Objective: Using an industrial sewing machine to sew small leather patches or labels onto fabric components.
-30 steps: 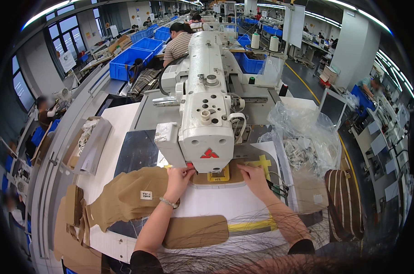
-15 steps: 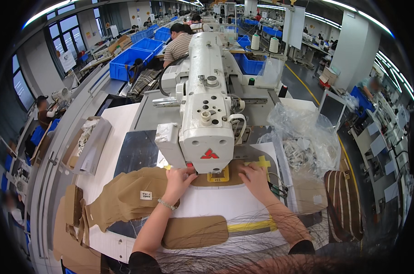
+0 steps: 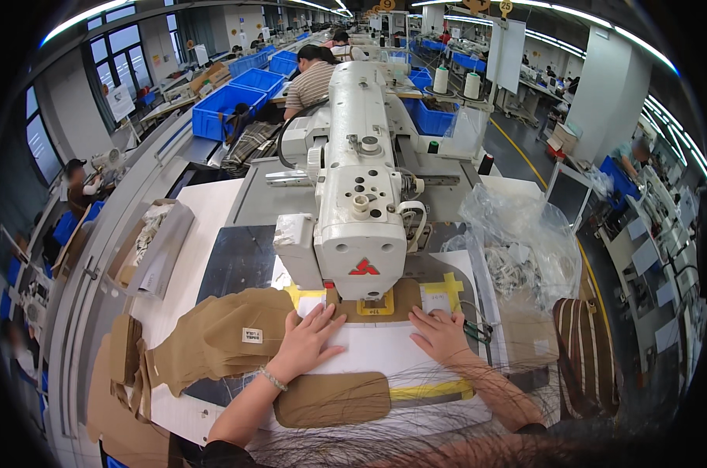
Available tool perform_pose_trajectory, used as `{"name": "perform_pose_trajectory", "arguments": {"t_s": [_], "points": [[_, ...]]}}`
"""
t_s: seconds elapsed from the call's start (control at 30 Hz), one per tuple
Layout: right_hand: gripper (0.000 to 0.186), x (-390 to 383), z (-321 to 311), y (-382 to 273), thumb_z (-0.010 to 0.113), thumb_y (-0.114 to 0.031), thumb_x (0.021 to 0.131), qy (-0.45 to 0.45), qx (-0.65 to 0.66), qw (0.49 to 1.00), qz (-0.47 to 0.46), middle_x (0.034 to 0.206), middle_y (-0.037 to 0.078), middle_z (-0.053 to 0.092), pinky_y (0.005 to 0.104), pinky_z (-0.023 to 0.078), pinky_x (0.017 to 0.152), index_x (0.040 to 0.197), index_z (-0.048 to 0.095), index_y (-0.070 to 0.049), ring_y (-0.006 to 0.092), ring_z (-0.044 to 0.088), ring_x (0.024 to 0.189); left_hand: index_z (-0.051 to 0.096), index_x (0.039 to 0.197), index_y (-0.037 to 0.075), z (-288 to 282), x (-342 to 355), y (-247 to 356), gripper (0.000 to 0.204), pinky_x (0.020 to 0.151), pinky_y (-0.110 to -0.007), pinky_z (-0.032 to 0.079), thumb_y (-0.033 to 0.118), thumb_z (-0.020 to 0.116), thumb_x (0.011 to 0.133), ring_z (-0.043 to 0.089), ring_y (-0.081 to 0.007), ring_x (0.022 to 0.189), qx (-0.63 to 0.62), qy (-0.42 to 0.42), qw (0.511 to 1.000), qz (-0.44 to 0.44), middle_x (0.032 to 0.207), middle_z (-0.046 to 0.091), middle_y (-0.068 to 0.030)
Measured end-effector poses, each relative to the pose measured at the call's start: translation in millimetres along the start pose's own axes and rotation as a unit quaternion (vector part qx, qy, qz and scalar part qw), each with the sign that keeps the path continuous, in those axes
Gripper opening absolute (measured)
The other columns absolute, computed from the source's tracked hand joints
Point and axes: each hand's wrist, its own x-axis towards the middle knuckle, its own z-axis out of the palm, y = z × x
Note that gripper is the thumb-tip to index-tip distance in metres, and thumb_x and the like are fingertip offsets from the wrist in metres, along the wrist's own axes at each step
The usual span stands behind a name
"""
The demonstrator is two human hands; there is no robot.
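My left hand (image 3: 307, 339) lies spread on the white template sheet (image 3: 369, 351), fingertips at the left side of a brown fabric piece (image 3: 342, 306) under the white sewing machine head (image 3: 357, 242). My right hand (image 3: 439, 335) rests open at the piece's right side, fingers slightly bent. A yellow clamp frame (image 3: 388, 308) sits under the head, with yellow tape (image 3: 447, 287) either side. A rumpled stack of brown fabric (image 3: 217, 335) with a white label lies left of my hands, and a rounded brown panel (image 3: 330, 398) lies nearer me on the template.
A cardboard box of small pieces (image 3: 147, 246) is at left; a plastic bag (image 3: 513, 242), brown striped fabric (image 3: 576, 355) and scissor-like dark green handles (image 3: 476, 331) are at right. A co-worker (image 3: 311, 86) and blue crates (image 3: 221, 109) stand behind the machine; others work along both sides.
Both hands have drawn back slightly toward me and flattened, left fingers spreading out. More of the brown piece and taped side strips shows under the head. My view has shifted slightly.
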Motion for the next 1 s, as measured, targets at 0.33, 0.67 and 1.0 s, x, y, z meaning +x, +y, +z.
{"name": "perform_pose_trajectory", "arguments": {"t_s": [0.33, 0.67, 1.0], "points": [[0.038, -0.8, -3.4, -1.6, 0.066, -0.031, 0.085, 0.002, 0.01, 1.0, 0.015, 0.129, -0.003, 0.061, 0.0384, 0.033, 0.083, 0.119, 0.063, -0.013, 0.015, 0.055, 0.099, 0.049, 0.138, 0.019, -2.6, 0.1, 2.1, 0.059, 0.103, -0.058, 0.024, 0.051, 0.056, 0.089, 0.04, -0.0261, 0.136, -0.006, 0.019, 1.0, -0.004, 0.148, 0.042, -0.0104], [0.037, -2.4, -1.8, -0.7, 0.066, -0.03, 0.085, 0.009, 0.007, 1.0, 0.018, 0.129, -0.004, 0.061, 0.0383, 0.033, 0.084, 0.119, 0.064, -0.014, 0.015, 0.054, 0.099, 0.052, 0.135, 0.018, -3.8, -0.8, 5.1, 0.057, 0.102, -0.056, 0.025, 0.05, 0.058, 0.088, 0.044, -0.0266, 0.132, 0.003, 0.041, 0.999, -0.008, 0.145, 0.046, -0.01], [0.037, -1.8, -3.5, -1.9, 0.067, -0.029, 0.084, 0.006, -0.001, 1.0, 0.017, 0.128, -0.004, 0.061, 0.0382, 0.033, 0.083, 0.118, 0.063, -0.015, 0.0151, 0.054, 0.098, 0.053, 0.134, 0.018, -3.1, -0.2, 4.5, 0.056, 0.102, -0.057, 0.025, 0.05, 0.058, 0.088, 0.045, -0.0269, 0.131, 0.004, 0.043, 0.999, -0.012, 0.144, 0.047, -0.0091]]}}
